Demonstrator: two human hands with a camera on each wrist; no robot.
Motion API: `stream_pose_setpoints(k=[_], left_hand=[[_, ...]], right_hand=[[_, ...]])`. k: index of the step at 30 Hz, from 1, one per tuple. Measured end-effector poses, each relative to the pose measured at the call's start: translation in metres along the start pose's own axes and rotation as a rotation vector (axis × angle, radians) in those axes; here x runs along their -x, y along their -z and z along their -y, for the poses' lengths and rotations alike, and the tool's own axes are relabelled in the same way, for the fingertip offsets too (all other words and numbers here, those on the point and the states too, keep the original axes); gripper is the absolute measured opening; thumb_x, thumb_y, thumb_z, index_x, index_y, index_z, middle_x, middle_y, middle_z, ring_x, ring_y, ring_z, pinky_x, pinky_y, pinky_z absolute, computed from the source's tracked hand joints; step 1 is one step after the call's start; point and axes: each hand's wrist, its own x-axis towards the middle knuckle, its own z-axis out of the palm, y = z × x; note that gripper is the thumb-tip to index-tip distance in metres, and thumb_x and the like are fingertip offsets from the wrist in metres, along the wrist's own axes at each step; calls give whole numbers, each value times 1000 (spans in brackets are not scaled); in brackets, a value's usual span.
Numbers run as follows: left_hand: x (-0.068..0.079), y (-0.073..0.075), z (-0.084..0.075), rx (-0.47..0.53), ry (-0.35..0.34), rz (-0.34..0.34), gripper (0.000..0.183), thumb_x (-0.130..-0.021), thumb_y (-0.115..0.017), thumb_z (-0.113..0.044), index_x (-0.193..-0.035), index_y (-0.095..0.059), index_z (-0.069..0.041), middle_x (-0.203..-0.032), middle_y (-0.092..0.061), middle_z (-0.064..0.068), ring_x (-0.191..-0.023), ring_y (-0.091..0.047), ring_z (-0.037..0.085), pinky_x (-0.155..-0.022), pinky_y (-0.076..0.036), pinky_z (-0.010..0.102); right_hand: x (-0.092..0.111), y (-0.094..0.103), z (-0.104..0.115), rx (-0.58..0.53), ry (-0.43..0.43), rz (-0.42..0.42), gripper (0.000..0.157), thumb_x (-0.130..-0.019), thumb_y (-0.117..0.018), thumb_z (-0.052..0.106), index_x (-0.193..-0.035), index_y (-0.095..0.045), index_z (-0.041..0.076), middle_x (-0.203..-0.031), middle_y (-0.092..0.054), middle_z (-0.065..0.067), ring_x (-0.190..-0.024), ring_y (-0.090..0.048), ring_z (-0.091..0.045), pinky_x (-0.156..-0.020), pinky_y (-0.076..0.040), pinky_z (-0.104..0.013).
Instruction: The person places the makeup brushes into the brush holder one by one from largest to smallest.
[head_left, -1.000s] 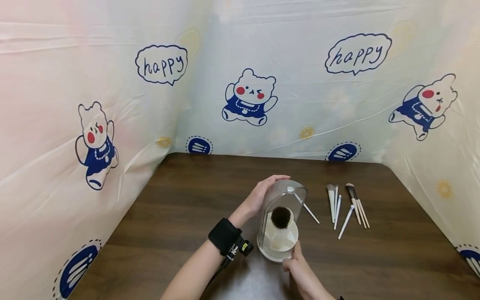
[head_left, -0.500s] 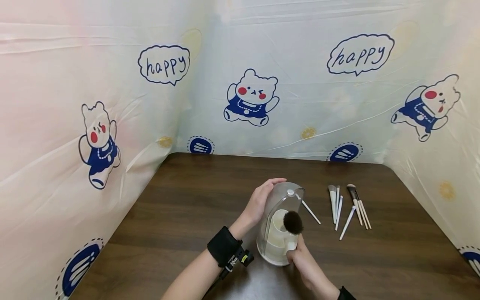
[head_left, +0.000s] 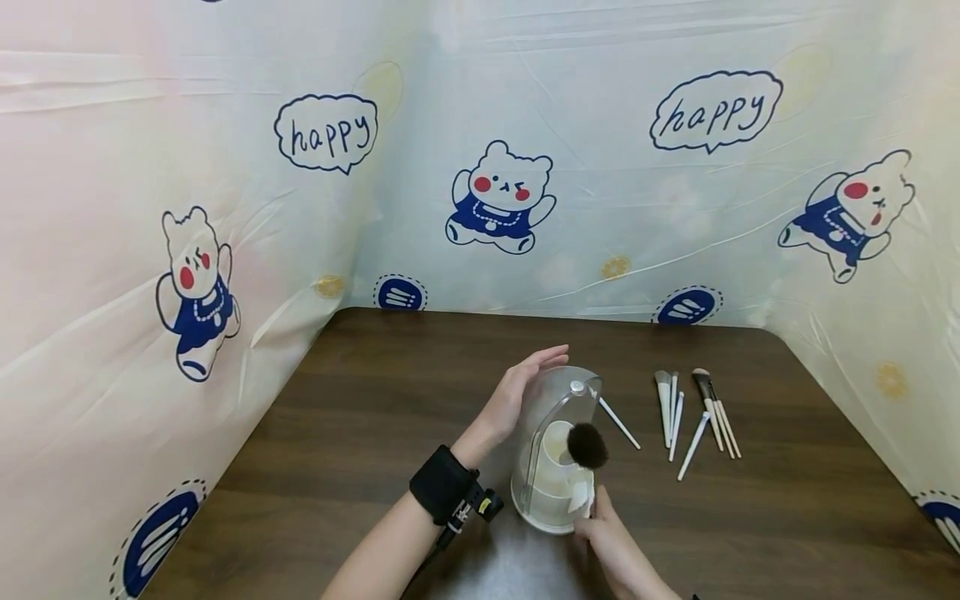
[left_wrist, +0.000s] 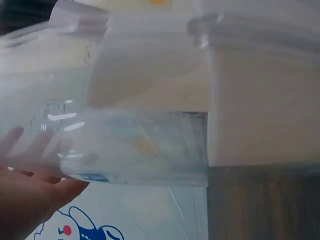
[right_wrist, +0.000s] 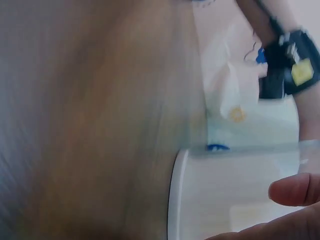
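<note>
A clear domed makeup brush holder with pale tiered cups inside stands upright near the table's front. A fluffy dark brush head rises at its open right side. Against the dome's left side and top lies my left hand, fingers nearly straight. In the left wrist view, some fingers show through the clear dome. My right hand grips the holder low on its right, thumb in front. The right wrist view has the thumb close over the white holder wall; other fingers are mostly hidden.
Several loose makeup brushes lie to the right on the brown table. One thin white brush lies just behind the holder, partly hidden by its dome. A printed curtain surrounds the table's back and sides.
The dark brush head and the inner cups have swung to the right within the holder. My right hand has stayed at the holder's lower right; my left fingers have straightened slightly.
</note>
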Motion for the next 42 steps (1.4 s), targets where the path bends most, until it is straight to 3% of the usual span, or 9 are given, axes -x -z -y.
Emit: stream_pose_setpoints(k=[6,10,14,24,29,33,36,40,42], left_hand=[[-9,5,2,-38,-6,131,60,-99,-19,-39,-144,-40,-6,-146,-46,14,-139,-38,27,-116,-24,49],[-10,6,4,-45,-19,157,58,-98,-23,-38,-139,-46,-4,-143,-49,16,-135,-43,28,-112,-31,43],[-8,5,3,-54,-7,118,57,-98,-24,-38,-136,-50,-4,-140,-51,16,-132,-45,28,-110,-32,43],[-4,0,-1,-98,43,-84,47,-101,-26,-28,-134,-52,-5,-138,-54,13,-125,-51,28,-103,-39,39],[-2,-4,-2,-130,56,-192,44,-102,-28,-24,-133,-53,-6,-138,-54,13,-127,-49,29,-105,-38,44],[1,-7,-4,-147,79,-262,43,-101,-29,-24,-133,-54,-8,-138,-55,11,-127,-50,27,-105,-38,42],[3,-7,-5,-158,83,-271,44,-100,-29,-24,-134,-53,-8,-138,-55,12,-127,-50,28,-104,-39,44],[1,-1,-5,-161,48,-239,47,-99,-27,-20,-137,-49,-4,-140,-52,17,-130,-48,31,-107,-38,49],[-1,3,-5,-139,40,-213,49,-98,-24,-21,-139,-46,-3,-142,-50,18,-133,-44,32,-110,-35,50]], right_hand=[[9,-7,-10,-37,-20,18,89,-68,-32,-9,-133,26,-23,-141,28,-44,-133,22,-56,-109,12,-62],[8,-9,-12,-38,24,37,90,-67,-32,-11,-135,25,-21,-143,27,-42,-134,25,-54,-109,14,-62],[5,-9,-10,-13,70,35,93,-65,-33,-13,-140,23,-16,-148,25,-37,-137,25,-48,-109,13,-63],[-9,-4,0,2,-15,-13,93,-68,-35,-8,-137,26,-18,-146,27,-38,-137,25,-48,-111,14,-62],[-20,1,2,35,-7,-32,93,-65,-35,-6,-138,21,-20,-148,19,-41,-140,16,-50,-113,8,-60],[-26,4,2,72,16,-44,90,-64,-36,-6,-140,9,-23,-150,5,-42,-141,2,-49,-114,-1,-60],[-28,5,3,101,21,-54,82,-63,-36,-6,-138,-7,-22,-148,-11,-41,-138,-12,-46,-113,-10,-58],[-26,3,3,90,5,-54,84,-65,-36,-6,-140,-1,-22,-149,-3,-42,-141,-6,-47,-115,-6,-59],[-23,1,2,75,-9,-46,89,-66,-35,-6,-141,10,-22,-150,8,-42,-142,6,-50,-115,1,-61]])
